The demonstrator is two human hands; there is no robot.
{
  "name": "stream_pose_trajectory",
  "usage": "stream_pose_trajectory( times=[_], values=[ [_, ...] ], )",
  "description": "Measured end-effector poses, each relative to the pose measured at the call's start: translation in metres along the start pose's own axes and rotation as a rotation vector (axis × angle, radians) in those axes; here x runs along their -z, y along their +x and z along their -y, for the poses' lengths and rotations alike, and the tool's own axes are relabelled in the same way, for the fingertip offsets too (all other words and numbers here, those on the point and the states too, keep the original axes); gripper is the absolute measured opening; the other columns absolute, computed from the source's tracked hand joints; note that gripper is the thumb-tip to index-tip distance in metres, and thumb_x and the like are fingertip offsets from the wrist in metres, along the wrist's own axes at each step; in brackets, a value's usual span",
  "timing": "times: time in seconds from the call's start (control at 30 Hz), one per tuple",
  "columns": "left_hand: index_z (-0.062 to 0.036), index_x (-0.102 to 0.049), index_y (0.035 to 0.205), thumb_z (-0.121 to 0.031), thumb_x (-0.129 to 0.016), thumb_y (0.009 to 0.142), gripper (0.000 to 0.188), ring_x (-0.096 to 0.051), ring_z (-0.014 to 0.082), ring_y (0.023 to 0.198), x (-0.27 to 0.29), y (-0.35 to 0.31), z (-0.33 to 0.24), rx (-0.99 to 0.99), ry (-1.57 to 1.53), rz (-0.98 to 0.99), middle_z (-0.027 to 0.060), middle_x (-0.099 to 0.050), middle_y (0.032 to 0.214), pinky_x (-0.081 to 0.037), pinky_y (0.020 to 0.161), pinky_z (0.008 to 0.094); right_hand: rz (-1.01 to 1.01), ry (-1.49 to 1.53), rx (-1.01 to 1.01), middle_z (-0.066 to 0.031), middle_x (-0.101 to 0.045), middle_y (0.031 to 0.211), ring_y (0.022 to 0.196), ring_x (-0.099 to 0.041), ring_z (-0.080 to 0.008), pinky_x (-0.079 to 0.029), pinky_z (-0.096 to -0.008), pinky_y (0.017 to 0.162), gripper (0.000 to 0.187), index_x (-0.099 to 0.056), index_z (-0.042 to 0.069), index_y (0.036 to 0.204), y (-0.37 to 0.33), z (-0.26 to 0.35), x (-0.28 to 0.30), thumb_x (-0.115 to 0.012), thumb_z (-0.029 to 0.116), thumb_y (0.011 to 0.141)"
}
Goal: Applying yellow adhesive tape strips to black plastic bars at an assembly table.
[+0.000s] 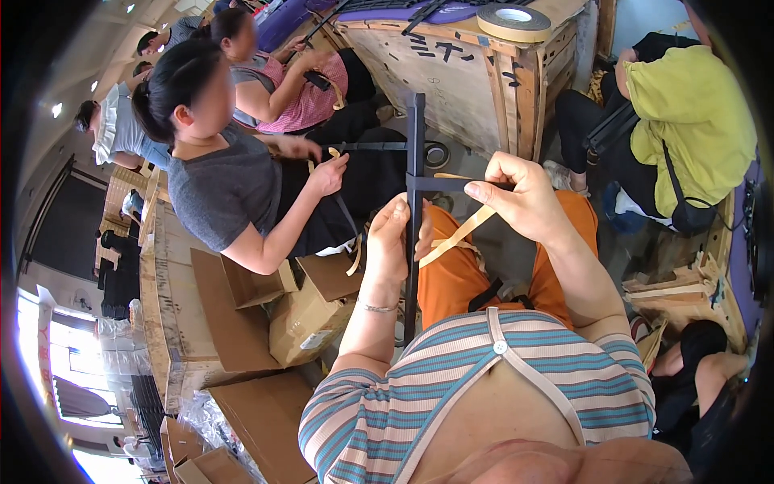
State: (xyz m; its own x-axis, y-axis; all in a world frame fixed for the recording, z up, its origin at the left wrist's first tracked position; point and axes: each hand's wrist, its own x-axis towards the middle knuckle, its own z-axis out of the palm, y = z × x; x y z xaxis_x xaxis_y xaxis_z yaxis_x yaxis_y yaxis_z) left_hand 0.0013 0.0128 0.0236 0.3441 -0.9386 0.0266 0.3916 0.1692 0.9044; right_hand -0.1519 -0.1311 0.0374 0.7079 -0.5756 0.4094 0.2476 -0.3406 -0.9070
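A long, slim black bar (415,145) runs lengthwise in front of me, over my orange trousers. My left hand (389,238) is closed around its middle, thumb on one side and fingertips on the other. Just beyond that hand, a black adhesive strip (442,185) crosses the bar and stretches off to the right. Thumb and fingers of my right hand (520,194) pinch the strip's far end. Pale yellow backing paper (459,235) hangs partly peeled from it, slanting down toward the bar.
A wooden crate (435,81) stands ahead, with a tape roll (514,22) on its top. To my left a co-worker in a grey shirt (222,189) handles similar strips. Open cardboard boxes (310,323) lie beside me. Another person in a yellow shirt (693,113) sits at the right.
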Motion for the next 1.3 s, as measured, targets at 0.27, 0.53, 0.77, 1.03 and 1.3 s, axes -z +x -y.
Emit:
stream_pose_trajectory(
  times=[0.27,0.53,0.77,1.03,1.3],
  values=[
    [-0.0062,-0.044,0.09,-0.044,-0.052,0.087,0.039,-0.032,0.0074,0.037,0.009,0.007,0.006,0.004,-0.38,0.328,-0.0002,-0.036,0.051,-0.025,0.034,0.0201,-0.005,0.062,-0.015,0.0048,-0.037,0.058,0.056,-0.031,-0.0034,-0.027,-0.0215,0.048,0.031,-0.042,0.005,0.064,-0.009,0.007,0.0,-0.069,0.012,0.079],
    [-0.0039,-0.047,0.083,-0.049,-0.043,0.09,0.045,-0.03,0.0079,0.035,0.012,0.01,0.008,0.095,-0.497,0.487,-0.0022,-0.033,0.046,-0.024,0.033,0.0214,0.005,0.053,-0.023,0.0054,-0.037,0.058,0.056,-0.031,-0.0027,-0.026,-0.0204,0.048,0.03,-0.043,0.006,0.064,-0.011,0.009,0.004,-0.068,0.011,0.08],
    [0.0014,-0.052,0.085,-0.047,-0.037,0.092,0.051,-0.034,0.0099,0.037,0.007,0.006,0.006,0.042,-0.213,0.248,0.0018,-0.039,0.051,-0.027,0.035,0.0212,-0.003,0.033,-0.028,0.0055,-0.038,0.057,0.055,-0.031,-0.0025,-0.026,-0.0203,0.048,0.031,-0.043,0.006,0.064,-0.011,0.005,0.005,-0.069,0.013,0.079],
    [-0.003,-0.049,0.094,-0.031,-0.04,0.095,0.029,-0.038,0.0094,0.039,-0.013,0.003,-0.002,-0.125,0.145,-0.008,0.0034,-0.045,0.055,-0.032,0.038,0.0205,-0.037,-0.054,-0.051,0.0057,-0.036,0.056,0.055,-0.03,-0.0027,-0.025,-0.0206,0.048,0.032,-0.042,0.006,0.062,-0.013,-0.004,0.008,-0.068,0.013,0.08],
    [-0.0072,-0.045,0.085,-0.021,-0.035,0.096,0.02,-0.036,0.0026,0.041,-0.019,0.001,0.009,-0.156,0.411,-0.159,-0.0032,-0.042,0.055,-0.029,0.038,0.0164,0.153,-0.275,-0.007,-0.0114,-0.061,0.092,0.082,-0.062,-0.0217,-0.049,-0.0309,0.07,0.033,-0.051,0.003,0.11,-0.003,0.015,-0.011,-0.062,0.015,0.081]
  ],
)
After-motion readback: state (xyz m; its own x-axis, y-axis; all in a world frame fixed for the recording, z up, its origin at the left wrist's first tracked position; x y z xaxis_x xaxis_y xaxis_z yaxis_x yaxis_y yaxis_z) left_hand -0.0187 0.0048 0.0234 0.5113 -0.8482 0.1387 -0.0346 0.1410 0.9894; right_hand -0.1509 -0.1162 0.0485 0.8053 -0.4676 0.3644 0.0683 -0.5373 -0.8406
